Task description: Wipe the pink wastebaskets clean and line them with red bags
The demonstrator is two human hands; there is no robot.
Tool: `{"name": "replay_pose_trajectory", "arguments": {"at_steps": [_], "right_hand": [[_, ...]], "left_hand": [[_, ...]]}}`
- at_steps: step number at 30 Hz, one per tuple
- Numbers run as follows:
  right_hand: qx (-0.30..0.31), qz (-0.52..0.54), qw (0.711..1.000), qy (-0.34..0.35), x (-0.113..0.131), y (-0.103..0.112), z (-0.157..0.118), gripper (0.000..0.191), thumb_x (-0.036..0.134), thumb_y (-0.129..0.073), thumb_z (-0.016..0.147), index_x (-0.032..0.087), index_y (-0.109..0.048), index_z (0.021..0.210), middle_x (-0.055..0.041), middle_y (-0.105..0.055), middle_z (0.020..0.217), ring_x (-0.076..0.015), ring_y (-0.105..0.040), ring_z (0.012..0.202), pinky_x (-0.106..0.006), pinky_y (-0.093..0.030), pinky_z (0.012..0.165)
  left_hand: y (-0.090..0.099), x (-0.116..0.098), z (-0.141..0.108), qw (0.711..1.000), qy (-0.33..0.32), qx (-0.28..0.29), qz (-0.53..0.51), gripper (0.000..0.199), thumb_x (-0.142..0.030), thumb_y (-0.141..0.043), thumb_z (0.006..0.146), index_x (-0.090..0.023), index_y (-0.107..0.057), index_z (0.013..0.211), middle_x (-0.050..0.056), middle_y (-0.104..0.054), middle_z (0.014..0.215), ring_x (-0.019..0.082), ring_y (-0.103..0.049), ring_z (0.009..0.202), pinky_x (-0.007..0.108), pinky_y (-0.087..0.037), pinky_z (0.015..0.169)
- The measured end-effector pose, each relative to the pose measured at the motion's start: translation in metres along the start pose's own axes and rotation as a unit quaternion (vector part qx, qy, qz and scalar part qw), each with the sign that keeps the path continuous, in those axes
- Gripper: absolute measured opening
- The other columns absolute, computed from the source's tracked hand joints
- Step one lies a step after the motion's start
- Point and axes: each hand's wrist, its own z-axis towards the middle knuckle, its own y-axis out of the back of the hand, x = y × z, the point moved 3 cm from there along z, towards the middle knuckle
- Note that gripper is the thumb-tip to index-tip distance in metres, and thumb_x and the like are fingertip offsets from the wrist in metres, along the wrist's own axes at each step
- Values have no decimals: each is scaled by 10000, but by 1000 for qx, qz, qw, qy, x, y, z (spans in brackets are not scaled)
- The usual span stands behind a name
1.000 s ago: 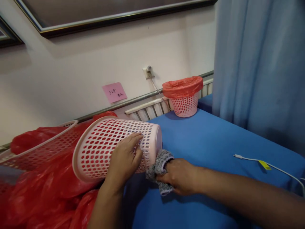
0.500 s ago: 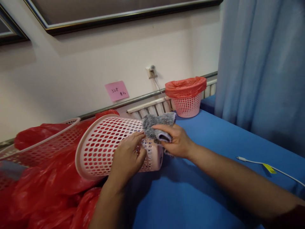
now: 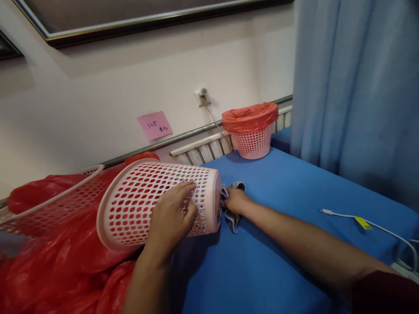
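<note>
A pale pink perforated plastic basket (image 3: pixel 139 200) lies on its side, its wide rim to the left. My left hand (image 3: pixel 172 213) rests on its upper side with fingers stretched out and thumb apart. At the basket's base, my right hand (image 3: pixel 236 201) is closed around a grey cloth (image 3: pixel 232 220) with a dark edge. The cloth is bunched up against the base, and part of it hangs below the fingers. The fingertips of my right hand are hidden.
Red plastic bags (image 3: pixel 65 257) and another pink basket (image 3: pixel 55 207) lie at the left. A red-lined pink basket (image 3: pixel 253 144) stands upright on the blue surface (image 3: pixel 278 261). A white cable (image 3: pixel 379 222) with a yellow tag lies at right, near a blue curtain (image 3: pixel 356 87).
My right hand has taken the cloth from the basket's side down and round to its base. My left hand stays on the basket. The view has shifted slightly.
</note>
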Motion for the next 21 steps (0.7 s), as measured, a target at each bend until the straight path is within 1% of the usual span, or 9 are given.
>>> {"name": "replay_pose_trajectory", "arguments": {"at_steps": [2, 5, 7, 9, 11, 13, 15, 18, 21], "right_hand": [[34, -13, 999, 18, 6, -5, -17, 236, 179, -727, 745, 167, -798, 970, -179, -818, 1060, -315, -772, 984, -354, -565, 831], [86, -12, 995, 56, 15, -5, -41, 143, 160, -737, 672, 168, -776, 809, -173, -811, 920, -341, -761, 898, -393, -562, 792], [122, 7, 989, 78, 19, 0, -53, 55, 156, -741, 630, 185, -719, 672, -123, -780, 776, -312, -734, 793, -376, -550, 724], [163, 43, 981, 96, 18, 7, -62, 73, 169, -730, 626, 201, -669, 602, -60, -732, 672, -255, -691, 691, -330, -524, 636], [204, 91, 969, 108, 15, 16, -64, 19, 193, -696, 656, 209, -686, 650, -10, -715, 660, -200, -659, 634, -284, -503, 577], [221, 214, 945, 108, 10, 27, -61, 110, 215, -676, 659, 203, -721, 758, 14, -730, 707, -167, -654, 627, -260, -515, 586], [190, 398, 893, 89, 4, 34, -52, 225, 251, -701, 629, 185, -734, 841, 7, -753, 764, -162, -674, 656, -273, -549, 648], [34, 601, 798, 34, -8, 35, -32, 353, 345, -770, 587, 173, -733, 893, -29, -780, 831, -197, -712, 716, -334, -585, 729], [-99, 629, 771, -2, -17, 25, -15, 408, 394, -791, 570, 191, -714, 916, -42, -781, 866, -228, -722, 774, -377, -584, 786]], "left_hand": [[1, -2, 0, 1000, -4, -4, -3, 484, -224, -472, 854, -112, -784, 1206, 138, -793, 1290, 306, -746, 1223, 446, -581, 1101], [4, -4, 0, 1000, -3, -7, -3, 475, -211, -473, 854, -116, -787, 1198, 133, -797, 1282, 304, -747, 1216, 449, -581, 1099], [4, -4, 0, 1000, -1, -7, -3, 471, -209, -476, 855, -126, -788, 1198, 124, -796, 1287, 298, -746, 1218, 443, -579, 1102], [4, -4, -1, 1000, 0, -8, -6, 472, -215, -481, 853, -133, -787, 1202, 118, -797, 1287, 293, -745, 1220, 433, -578, 1102], [4, -2, -1, 1000, 1, -9, -10, 481, -216, -484, 844, -127, -786, 1208, 121, -799, 1281, 292, -744, 1224, 427, -574, 1107], [3, -1, -2, 1000, 1, -9, -11, 484, -220, -487, 841, -116, -787, 1205, 131, -800, 1273, 297, -744, 1225, 431, -571, 1113], [3, 0, -1, 1000, 2, -8, -11, 478, -232, -489, 849, -109, -786, 1203, 140, -799, 1273, 307, -746, 1220, 445, -574, 1109], [2, 0, -1, 1000, -2, -7, -4, 475, -251, -488, 862, -110, -781, 1208, 146, -795, 1277, 318, -746, 1217, 467, -578, 1101], [0, 1, 0, 1000, -7, -8, 0, 477, -258, -476, 866, -119, -778, 1208, 143, -794, 1278, 316, -747, 1213, 470, -583, 1091]]}}
